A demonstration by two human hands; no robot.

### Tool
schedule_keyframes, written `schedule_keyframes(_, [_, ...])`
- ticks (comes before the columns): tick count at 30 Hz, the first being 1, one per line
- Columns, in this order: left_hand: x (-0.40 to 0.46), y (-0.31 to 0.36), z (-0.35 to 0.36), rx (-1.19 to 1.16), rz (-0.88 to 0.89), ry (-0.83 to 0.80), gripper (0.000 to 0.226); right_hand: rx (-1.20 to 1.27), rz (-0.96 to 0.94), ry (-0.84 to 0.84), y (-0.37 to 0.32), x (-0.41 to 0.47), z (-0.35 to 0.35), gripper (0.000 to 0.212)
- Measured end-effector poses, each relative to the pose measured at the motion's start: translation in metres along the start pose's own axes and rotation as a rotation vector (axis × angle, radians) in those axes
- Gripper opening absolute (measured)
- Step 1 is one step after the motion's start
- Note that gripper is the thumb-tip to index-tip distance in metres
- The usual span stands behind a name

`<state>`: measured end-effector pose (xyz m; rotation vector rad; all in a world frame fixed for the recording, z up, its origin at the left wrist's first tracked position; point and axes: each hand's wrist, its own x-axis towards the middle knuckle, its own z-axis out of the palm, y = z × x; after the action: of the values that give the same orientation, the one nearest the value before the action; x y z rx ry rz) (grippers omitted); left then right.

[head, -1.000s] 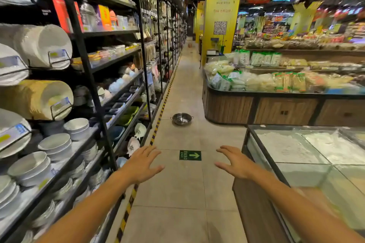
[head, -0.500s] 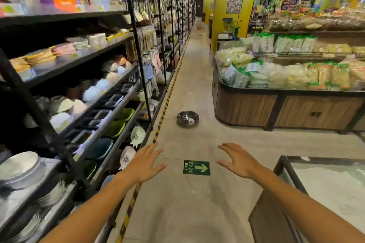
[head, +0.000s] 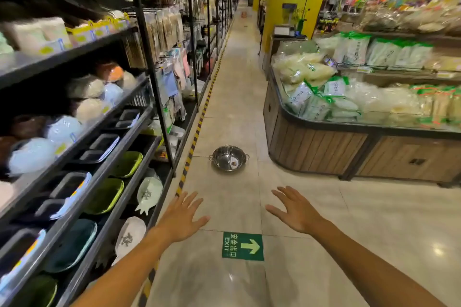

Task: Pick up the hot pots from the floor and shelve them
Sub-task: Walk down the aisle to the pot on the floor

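A shiny steel hot pot with two small side handles sits upright on the tiled aisle floor, a label stuck inside it. My left hand is stretched forward, palm down, fingers spread, holding nothing, nearer to me than the pot and to its left. My right hand reaches forward the same way on the pot's right, fingers apart and empty. Both hands hover above the floor well short of the pot.
Black metal shelving with bowls, trays and plates lines the left side, edged by a yellow-black floor strip. A wooden display counter piled with bagged food stands at the right. A green exit sticker lies on the floor below my hands.
The view has advanced down the aisle and the pot is nearer and larger. The glass case at the lower right has dropped out of view. Both hands stay open and outstretched.
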<state>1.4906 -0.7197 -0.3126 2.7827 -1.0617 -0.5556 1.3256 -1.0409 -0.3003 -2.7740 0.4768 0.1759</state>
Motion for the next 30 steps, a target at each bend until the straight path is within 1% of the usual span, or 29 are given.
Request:
schedule_keyframes(6, [0.150,-0.033,-0.061,-0.011,0.005,-0.040,0.076,0.040,0.094,-0.026,0.026,0.138,-0.019,0.087])
schedule_keyframes(10, [0.257,-0.051,-0.080,0.001,-0.001,-0.085,0.076,0.067,0.152,-0.103,0.059,0.239,-0.017,0.083])
schedule_keyframes(14, [0.375,-0.073,-0.088,0.037,-0.039,-0.115,0.077,0.097,0.126,-0.143,0.093,0.362,-0.016,0.078])
schedule_keyframes(18, [0.475,-0.093,-0.104,0.023,-0.116,-0.135,0.075,0.125,0.104,-0.185,0.123,0.484,-0.031,0.077])
schedule_keyframes(22, [0.563,-0.111,-0.121,0.006,-0.191,-0.195,0.074,0.114,0.111,-0.260,0.136,0.595,-0.047,0.077])
schedule_keyframes(24, [0.590,-0.113,-0.125,-0.002,-0.209,-0.191,0.074,0.138,0.117,-0.257,0.136,0.631,-0.053,0.077])
schedule_keyframes(26, [0.637,-0.125,-0.127,0.003,-0.227,-0.182,0.074,0.132,0.102,-0.256,0.141,0.683,-0.051,0.076])
schedule_keyframes(27, [0.660,-0.130,-0.127,0.007,-0.232,-0.175,0.078,0.121,0.092,-0.256,0.145,0.706,-0.048,0.076])
schedule_keyframes(28, [0.683,-0.136,-0.126,0.007,-0.227,-0.170,0.089,0.111,0.083,-0.263,0.151,0.728,-0.044,0.076])
schedule_keyframes(30, [0.731,-0.153,-0.118,0.001,-0.224,-0.182,0.118,0.096,0.095,-0.292,0.165,0.774,-0.034,0.075])
